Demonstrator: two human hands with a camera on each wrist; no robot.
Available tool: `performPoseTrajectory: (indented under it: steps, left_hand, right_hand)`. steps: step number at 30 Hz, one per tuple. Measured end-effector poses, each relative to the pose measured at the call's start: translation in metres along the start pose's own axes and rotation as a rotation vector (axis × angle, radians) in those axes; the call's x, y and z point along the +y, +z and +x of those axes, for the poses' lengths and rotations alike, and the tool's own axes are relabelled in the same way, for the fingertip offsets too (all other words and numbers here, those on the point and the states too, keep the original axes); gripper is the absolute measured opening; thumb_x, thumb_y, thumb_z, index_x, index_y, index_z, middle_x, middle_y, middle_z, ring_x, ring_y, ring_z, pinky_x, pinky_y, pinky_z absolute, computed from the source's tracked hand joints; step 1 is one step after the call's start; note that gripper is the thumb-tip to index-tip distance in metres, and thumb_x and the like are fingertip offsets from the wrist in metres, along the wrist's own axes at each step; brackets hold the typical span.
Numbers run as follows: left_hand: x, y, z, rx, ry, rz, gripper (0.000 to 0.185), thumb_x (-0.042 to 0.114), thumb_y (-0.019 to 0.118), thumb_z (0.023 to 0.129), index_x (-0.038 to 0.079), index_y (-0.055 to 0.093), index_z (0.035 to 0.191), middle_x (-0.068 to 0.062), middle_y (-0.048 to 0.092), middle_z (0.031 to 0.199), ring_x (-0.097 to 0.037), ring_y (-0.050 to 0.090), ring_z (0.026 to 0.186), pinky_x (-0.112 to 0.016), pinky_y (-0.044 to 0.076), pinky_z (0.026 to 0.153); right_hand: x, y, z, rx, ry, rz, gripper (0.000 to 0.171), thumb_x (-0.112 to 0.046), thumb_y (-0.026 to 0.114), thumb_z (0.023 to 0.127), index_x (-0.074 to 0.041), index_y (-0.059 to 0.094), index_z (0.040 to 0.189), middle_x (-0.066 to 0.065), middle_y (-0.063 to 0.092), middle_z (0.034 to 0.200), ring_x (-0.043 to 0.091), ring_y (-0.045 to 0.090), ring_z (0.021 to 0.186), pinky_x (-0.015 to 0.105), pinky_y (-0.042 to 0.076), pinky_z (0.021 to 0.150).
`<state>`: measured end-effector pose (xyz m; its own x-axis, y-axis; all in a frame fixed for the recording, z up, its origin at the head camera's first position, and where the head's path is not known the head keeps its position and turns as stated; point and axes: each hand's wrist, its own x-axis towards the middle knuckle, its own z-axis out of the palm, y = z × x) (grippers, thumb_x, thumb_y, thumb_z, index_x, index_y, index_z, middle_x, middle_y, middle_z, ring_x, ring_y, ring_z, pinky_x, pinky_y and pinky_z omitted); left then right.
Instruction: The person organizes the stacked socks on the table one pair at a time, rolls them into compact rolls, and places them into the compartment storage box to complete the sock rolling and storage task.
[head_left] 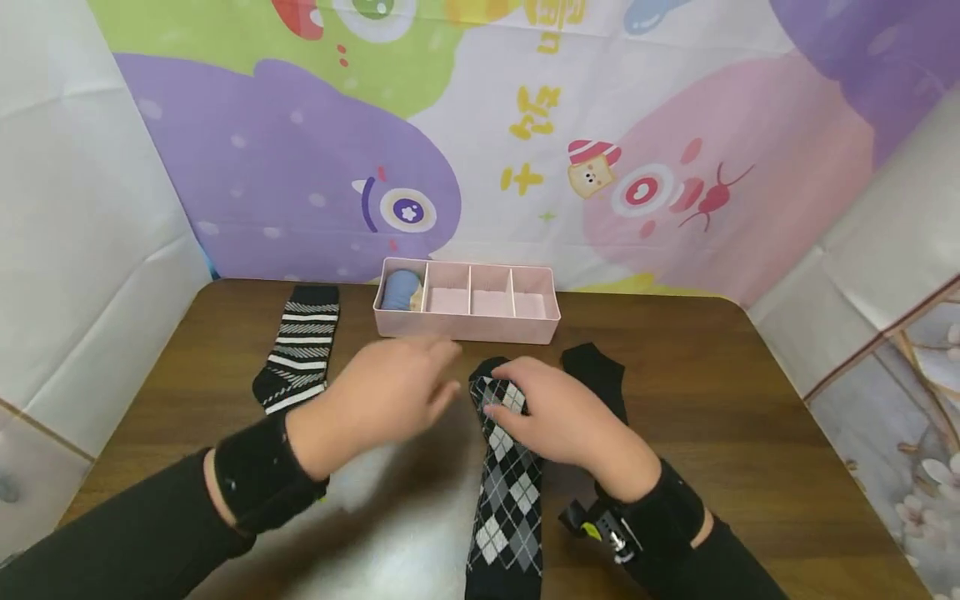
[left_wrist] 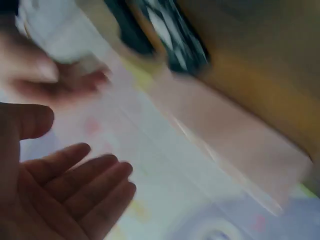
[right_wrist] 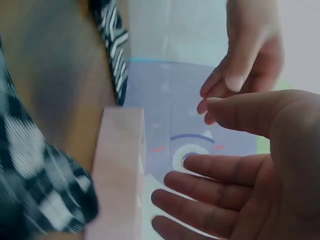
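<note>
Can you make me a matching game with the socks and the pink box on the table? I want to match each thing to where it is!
Things:
1. striped sock
2. diamond sock
3. blue roll
4. plain black sock

Places:
A. in the leftmost compartment of the pink box
B. under the right hand
C. flat at the far left of the table
D. right of the diamond sock, partly hidden by the right hand

Pairs: 1-C, 2-B, 3-A, 4-D
</note>
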<state>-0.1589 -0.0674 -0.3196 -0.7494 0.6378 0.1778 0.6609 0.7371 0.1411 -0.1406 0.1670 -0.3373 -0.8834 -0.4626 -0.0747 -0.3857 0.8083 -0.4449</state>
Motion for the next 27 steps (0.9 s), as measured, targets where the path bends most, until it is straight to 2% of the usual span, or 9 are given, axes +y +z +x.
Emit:
performPoseTrajectory:
  steps: [3,7,11,14,17,20,22,24,27]
  left_hand:
    - [0.034,0.018,-0.028,0.009,0.162,0.076,0.038,0.034,0.072,0.094,0.005,0.069,0.119,-0.013,0.069,0.123,-0.028,0.067,0.111,-0.044,0.054,0.096]
    - [0.065,0.043,-0.055,-0.053,0.309,0.049,0.034,0.034,0.073,0.093,0.008,0.07,0.115,-0.007,0.07,0.118,-0.02,0.066,0.11,-0.036,0.053,0.097]
    - [0.077,0.067,-0.069,-0.079,0.426,0.078,0.038,0.039,0.076,0.091,0.01,0.073,0.115,-0.003,0.071,0.117,-0.016,0.065,0.112,-0.031,0.051,0.097]
    - [0.08,0.085,-0.076,-0.067,0.507,0.129,0.041,0.045,0.074,0.091,0.011,0.075,0.115,-0.003,0.072,0.117,-0.016,0.065,0.113,-0.028,0.05,0.098]
    - [0.082,0.098,-0.082,-0.091,0.54,0.132,0.041,0.046,0.067,0.097,0.011,0.075,0.118,-0.003,0.071,0.12,-0.015,0.065,0.113,-0.027,0.051,0.096]
    - [0.085,0.107,-0.087,-0.129,0.528,0.107,0.043,0.046,0.059,0.101,0.011,0.074,0.122,-0.003,0.07,0.123,-0.015,0.065,0.112,-0.027,0.052,0.094]
    - [0.086,0.111,-0.09,-0.168,0.507,0.1,0.044,0.047,0.058,0.102,0.011,0.073,0.124,-0.004,0.069,0.125,-0.015,0.065,0.113,-0.027,0.052,0.094]
    - [0.087,0.114,-0.093,-0.167,0.496,0.119,0.043,0.045,0.059,0.102,0.012,0.074,0.123,-0.004,0.069,0.125,-0.016,0.066,0.113,-0.026,0.053,0.092]
    - [0.088,0.117,-0.097,-0.149,0.482,0.177,0.039,0.043,0.062,0.099,0.013,0.075,0.121,-0.004,0.069,0.125,-0.017,0.065,0.114,-0.027,0.052,0.093]
  right_hand:
    - [0.002,0.018,-0.018,0.017,-0.002,0.02,0.054,-0.037,0.069,0.099,-0.005,0.058,0.141,0.009,0.06,0.14,0.023,0.059,0.126,0.046,0.048,0.104]
    - [0.006,0.036,-0.043,0.012,-0.039,0.015,0.051,-0.032,0.073,0.097,-0.005,0.06,0.138,0.01,0.062,0.136,0.023,0.059,0.125,0.045,0.049,0.102]
    - [0.014,0.049,-0.066,-0.048,-0.077,0.029,0.051,-0.029,0.076,0.095,-0.006,0.061,0.137,0.008,0.059,0.14,0.024,0.055,0.129,0.046,0.046,0.106]
    - [0.019,0.057,-0.082,-0.145,-0.053,0.032,0.053,-0.034,0.079,0.092,-0.011,0.062,0.137,0.004,0.058,0.142,0.023,0.055,0.13,0.048,0.045,0.107]
    - [0.023,0.067,-0.095,-0.241,-0.034,0.035,0.058,-0.039,0.081,0.089,-0.016,0.062,0.138,0.001,0.055,0.145,0.023,0.053,0.13,0.049,0.045,0.107]
    - [0.026,0.076,-0.103,-0.293,-0.058,0.037,0.063,-0.045,0.082,0.087,-0.015,0.061,0.139,0.003,0.052,0.148,0.024,0.052,0.13,0.048,0.046,0.106]
    - [0.03,0.083,-0.107,-0.292,-0.106,0.026,0.068,-0.052,0.079,0.088,-0.012,0.061,0.14,0.007,0.051,0.149,0.026,0.05,0.131,0.046,0.046,0.107]
    - [0.034,0.091,-0.11,-0.266,-0.154,0.014,0.072,-0.06,0.073,0.089,-0.01,0.061,0.14,0.01,0.05,0.15,0.028,0.049,0.133,0.046,0.046,0.107]
    - [0.037,0.102,-0.113,-0.236,-0.176,0.01,0.081,-0.07,0.065,0.089,-0.009,0.06,0.142,0.013,0.048,0.153,0.033,0.047,0.138,0.049,0.045,0.108]
